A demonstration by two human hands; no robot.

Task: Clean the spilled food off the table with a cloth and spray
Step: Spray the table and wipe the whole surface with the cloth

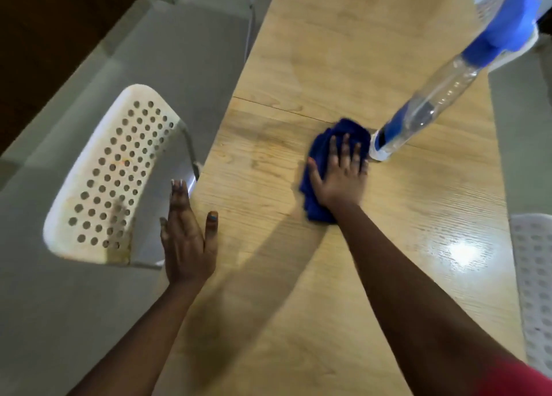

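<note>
Wiping is underway: the right hand (340, 171) presses flat on the cloth (316, 186) beside the spray bottle (433, 96); the left hand (186, 237) rests released on the bench (343, 52), where no spill shows.

Overhead light glares white near the right edge of the pale wooden tabletop (343, 67); arm shadows soft, edges blurred and stretched.

cloth (316, 186) partly hidden under right hand (340, 177) | spray bottle (442, 91) top blurred | right chair (534, 291) cut off
</note>
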